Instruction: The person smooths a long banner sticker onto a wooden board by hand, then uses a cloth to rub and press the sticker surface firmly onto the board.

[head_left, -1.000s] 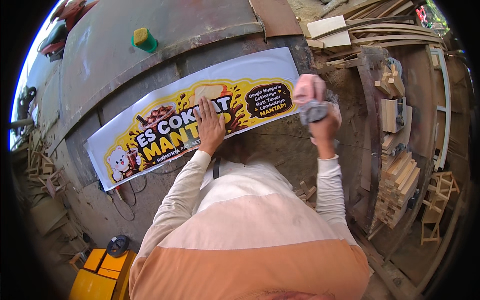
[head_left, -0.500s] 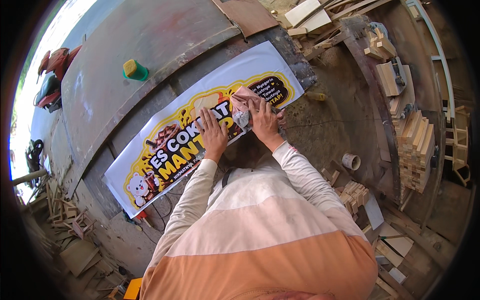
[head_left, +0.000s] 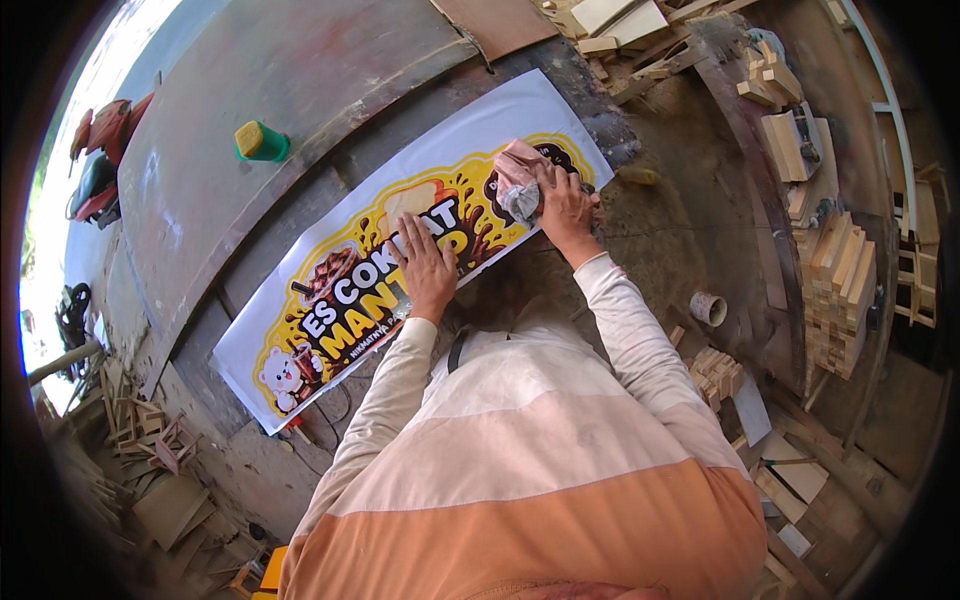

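**Two hands on a printed banner**

We see a long printed banner (head_left: 350, 300) lying flat on a dusty workbench (head_left: 300, 120), running from the near left up to the far right. It is white at the edges, with yellow and brown artwork and a small cartoon bear at its near-left end.

The left hand (head_left: 425, 268) rests palm down on the middle of the banner, fingers spread and pressed flat against the print. The right hand (head_left: 565, 205) is closed around a crumpled rag (head_left: 518, 185) (pinkish and grey, bunched up), and presses it onto the banner's far-right end. Both sleeves are cream-coloured, above a shirt banded in cream and orange.

Farther back on the bench, to the left, a green bottle with a yellow cap (head_left: 260, 143) lies on its side, well apart from the banner. To the right, stacks of cut wooden blocks (head_left: 838, 290) sit along a shelf, and a small roll of tape (head_left: 707, 308) lies on the ground near the right elbow. Wood offcuts (head_left: 150, 450) litter the near-left floor.
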Action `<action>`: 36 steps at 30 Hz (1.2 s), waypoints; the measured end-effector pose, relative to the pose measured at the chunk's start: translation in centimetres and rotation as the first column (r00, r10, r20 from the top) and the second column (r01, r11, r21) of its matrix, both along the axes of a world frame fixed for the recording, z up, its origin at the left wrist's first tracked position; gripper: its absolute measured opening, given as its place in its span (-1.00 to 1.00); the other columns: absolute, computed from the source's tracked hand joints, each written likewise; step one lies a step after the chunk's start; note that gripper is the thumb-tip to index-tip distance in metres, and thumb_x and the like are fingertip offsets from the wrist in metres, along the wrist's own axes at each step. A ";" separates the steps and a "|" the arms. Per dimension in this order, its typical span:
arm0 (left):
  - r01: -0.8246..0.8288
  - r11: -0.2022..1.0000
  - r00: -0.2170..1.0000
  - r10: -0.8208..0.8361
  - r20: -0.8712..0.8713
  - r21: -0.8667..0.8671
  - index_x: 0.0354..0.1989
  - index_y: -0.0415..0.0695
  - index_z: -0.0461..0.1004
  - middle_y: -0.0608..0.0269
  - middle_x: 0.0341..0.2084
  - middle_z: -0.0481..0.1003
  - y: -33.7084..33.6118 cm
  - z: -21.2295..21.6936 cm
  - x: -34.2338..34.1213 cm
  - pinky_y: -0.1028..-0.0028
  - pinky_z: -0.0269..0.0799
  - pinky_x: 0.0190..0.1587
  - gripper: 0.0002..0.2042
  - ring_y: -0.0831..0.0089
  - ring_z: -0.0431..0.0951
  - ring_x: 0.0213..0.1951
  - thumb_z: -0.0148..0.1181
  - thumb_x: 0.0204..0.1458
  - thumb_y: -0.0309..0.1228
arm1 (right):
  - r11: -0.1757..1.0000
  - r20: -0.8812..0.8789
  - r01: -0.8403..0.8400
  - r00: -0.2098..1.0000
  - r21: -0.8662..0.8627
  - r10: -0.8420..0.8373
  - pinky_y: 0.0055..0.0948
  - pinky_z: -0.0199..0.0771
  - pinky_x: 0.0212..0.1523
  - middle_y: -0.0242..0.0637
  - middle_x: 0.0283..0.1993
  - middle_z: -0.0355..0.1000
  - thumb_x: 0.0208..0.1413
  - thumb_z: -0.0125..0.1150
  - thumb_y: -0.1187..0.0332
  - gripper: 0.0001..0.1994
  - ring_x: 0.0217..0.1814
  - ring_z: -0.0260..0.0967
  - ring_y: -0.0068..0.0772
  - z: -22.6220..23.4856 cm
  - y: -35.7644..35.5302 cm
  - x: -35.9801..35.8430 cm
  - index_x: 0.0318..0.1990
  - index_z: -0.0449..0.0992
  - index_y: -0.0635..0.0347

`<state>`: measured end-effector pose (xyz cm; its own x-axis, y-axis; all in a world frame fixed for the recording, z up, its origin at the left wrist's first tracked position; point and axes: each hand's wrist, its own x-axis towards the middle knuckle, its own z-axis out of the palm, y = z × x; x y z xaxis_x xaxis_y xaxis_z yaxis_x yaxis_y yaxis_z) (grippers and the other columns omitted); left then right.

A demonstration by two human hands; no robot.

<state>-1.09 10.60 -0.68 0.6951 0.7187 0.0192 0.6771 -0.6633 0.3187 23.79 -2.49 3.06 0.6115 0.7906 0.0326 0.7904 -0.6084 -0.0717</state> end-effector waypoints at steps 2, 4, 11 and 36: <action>0.004 1.000 1.000 -0.004 -0.017 0.014 0.51 -0.42 -0.05 -0.19 0.56 -0.15 0.1 0.1 0.0 -0.13 -0.53 0.53 -0.27 0.03 -0.28 0.60 -0.17 0.35 -0.08 | 0.998 0.017 0.064 0.998 -0.008 -0.063 0.01 0.48 0.11 -0.22 0.19 0.36 -0.27 0.58 0.28 -0.10 0.22 0.33 -0.07 0.6 0.0 0.1 0.39 0.37 -0.10; 0.012 1.000 1.000 -0.012 -0.020 0.013 0.51 -0.43 -0.06 -0.20 0.56 -0.14 0.1 0.3 0.0 -0.14 -0.52 0.53 -0.27 0.01 -0.27 0.60 -0.16 0.34 -0.09 | 0.997 0.018 0.073 0.997 0.024 -0.074 -0.04 0.51 0.15 -0.14 0.18 0.35 -0.13 0.46 0.37 -0.25 0.22 0.33 -0.01 0.9 -1.0 1.0 0.35 0.41 -0.02; 0.007 1.000 1.000 -0.007 -0.011 0.012 0.50 -0.43 -0.07 -0.22 0.55 -0.14 -0.1 0.5 0.1 -0.14 -0.53 0.53 -0.28 -0.01 -0.27 0.59 -0.17 0.35 -0.11 | 0.962 0.006 0.270 0.963 -0.036 -0.270 -0.01 0.53 0.09 -0.14 0.12 0.39 -0.01 0.42 0.28 -0.40 0.20 0.37 0.00 0.5 -2.5 9.0 0.26 0.46 0.02; 0.005 1.000 0.999 -0.004 -0.049 0.013 0.50 -0.44 -0.07 -0.23 0.55 -0.16 -0.1 0.6 0.7 -0.15 -0.54 0.52 -0.27 -0.02 -0.29 0.59 -0.15 0.34 -0.11 | 0.999 -0.083 -0.027 0.996 0.042 0.030 -0.05 0.59 0.04 -0.08 0.11 0.34 -0.13 0.46 0.34 -0.18 0.20 0.34 0.03 2.5 -1.1 3.1 0.40 0.32 -0.01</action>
<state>-0.40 10.45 -0.08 0.6985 0.7156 -0.0053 0.6887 -0.6702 0.2767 26.90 -3.56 5.55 0.5907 0.8067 0.0147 0.7975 -0.5810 -0.1628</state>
